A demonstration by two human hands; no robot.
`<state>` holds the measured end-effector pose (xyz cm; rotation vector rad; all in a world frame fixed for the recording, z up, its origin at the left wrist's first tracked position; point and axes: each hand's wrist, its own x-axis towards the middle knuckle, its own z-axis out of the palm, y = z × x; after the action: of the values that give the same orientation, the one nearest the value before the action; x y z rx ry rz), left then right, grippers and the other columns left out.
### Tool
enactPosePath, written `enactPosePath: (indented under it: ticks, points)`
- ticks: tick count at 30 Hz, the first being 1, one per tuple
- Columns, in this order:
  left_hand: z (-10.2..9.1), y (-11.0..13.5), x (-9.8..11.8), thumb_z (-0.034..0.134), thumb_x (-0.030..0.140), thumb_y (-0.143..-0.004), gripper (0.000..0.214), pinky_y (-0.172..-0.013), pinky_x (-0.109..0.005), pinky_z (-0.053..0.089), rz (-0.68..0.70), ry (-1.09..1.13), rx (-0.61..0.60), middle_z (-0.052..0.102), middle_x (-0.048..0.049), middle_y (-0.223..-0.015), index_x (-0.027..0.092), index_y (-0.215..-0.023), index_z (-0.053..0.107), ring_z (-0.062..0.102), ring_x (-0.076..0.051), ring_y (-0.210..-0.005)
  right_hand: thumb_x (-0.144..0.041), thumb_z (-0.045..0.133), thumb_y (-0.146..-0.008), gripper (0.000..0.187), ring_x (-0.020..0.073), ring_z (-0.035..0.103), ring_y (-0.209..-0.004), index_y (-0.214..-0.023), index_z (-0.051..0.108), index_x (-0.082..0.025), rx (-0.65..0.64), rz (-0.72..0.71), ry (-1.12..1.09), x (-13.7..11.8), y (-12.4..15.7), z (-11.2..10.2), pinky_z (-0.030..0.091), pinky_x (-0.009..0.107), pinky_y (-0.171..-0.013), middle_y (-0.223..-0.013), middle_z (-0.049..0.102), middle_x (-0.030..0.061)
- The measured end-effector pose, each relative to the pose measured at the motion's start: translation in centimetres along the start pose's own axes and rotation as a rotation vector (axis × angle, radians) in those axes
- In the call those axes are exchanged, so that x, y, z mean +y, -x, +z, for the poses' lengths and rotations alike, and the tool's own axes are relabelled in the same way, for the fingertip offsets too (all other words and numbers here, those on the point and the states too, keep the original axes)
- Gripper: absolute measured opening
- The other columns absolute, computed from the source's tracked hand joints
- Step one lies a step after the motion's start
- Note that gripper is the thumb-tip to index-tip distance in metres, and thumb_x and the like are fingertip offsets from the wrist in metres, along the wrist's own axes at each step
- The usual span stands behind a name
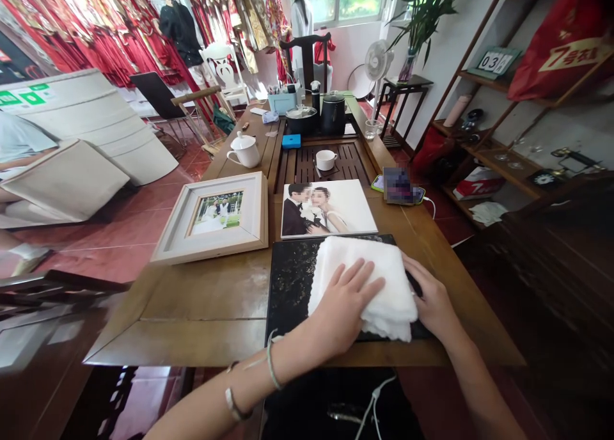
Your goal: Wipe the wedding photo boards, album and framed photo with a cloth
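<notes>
A folded white towel (330,274) lies on a flat black board (290,286) with a speckled surface, at the table's near edge. My left hand (352,299) presses on top of the towel, palm down, its fingers spread. At the towel's right side is my right hand (432,299), fingers stretched out and thumb apart, beside the board's right edge; a dark patch shows between thumb and fingers. Just beyond the board lies a frameless wedding photo panel (357,206). Left of it rests a light wooden picture frame (180,219) holding a smaller wedding photo.
The wooden table (206,293) carries a white lidded teapot (245,151), a white cup (326,160) on a slatted tea tray (352,162), a blue box (291,141) and a phone (412,194) on a cable. Shelves (508,165) stand right; a person (23,139) sits left.
</notes>
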<state>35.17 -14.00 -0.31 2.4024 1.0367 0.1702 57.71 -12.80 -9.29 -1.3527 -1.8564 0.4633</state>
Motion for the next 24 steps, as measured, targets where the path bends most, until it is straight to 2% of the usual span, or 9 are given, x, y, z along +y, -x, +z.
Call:
enactPosePath:
  ticks: [7,13,17,24]
  points:
    - [-0.1,6.3,1.9,0.040,-0.005,-0.050,0.099,-0.119,-0.051,0.020,-0.067,0.096,-0.098,0.020,-0.0017,-0.159,0.027,-0.144,0.036,0.011,-0.020,-0.148,-0.030,0.045,-0.094,0.034,0.0232,0.050,-0.130,-0.125,0.059,-0.025,-0.003,0.034,0.019,-0.8,-0.3,-0.1,0.040,0.045,-0.110,-0.136,0.058,0.0079]
    - [-0.4,10.2,0.5,0.037,-0.005,-0.049,0.101,-0.119,-0.051,0.021,-0.158,0.137,-0.052,0.022,0.0033,-0.159,0.031,-0.143,0.037,0.014,-0.019,-0.147,-0.029,0.045,-0.095,0.033,0.0225,0.051,-0.129,-0.125,0.058,-0.025,-0.002,0.028,0.033,-0.7,-0.2,-0.2,0.039,0.045,-0.111,-0.136,0.057,0.0080]
    - [-1.3,10.1,-1.3,0.033,-0.006,-0.045,0.108,-0.120,-0.054,0.017,-0.238,0.107,-0.012,0.018,0.0050,-0.159,0.034,-0.145,0.033,0.012,-0.017,-0.148,-0.029,0.045,-0.095,0.034,0.0230,0.051,-0.129,-0.126,0.058,-0.025,0.000,0.031,0.040,-0.8,-0.1,-0.1,0.038,0.047,-0.112,-0.137,0.057,0.0074]
    - [-3.2,6.3,-4.7,0.034,-0.010,-0.053,0.097,-0.120,-0.052,0.016,-0.223,0.041,0.111,0.024,-0.0031,-0.158,0.025,-0.143,0.039,0.014,-0.019,-0.148,-0.030,0.046,-0.094,0.034,0.0237,0.052,-0.128,-0.126,0.058,-0.026,0.007,0.036,0.028,-0.9,-0.2,0.0,0.039,0.047,-0.111,-0.136,0.058,0.0067]
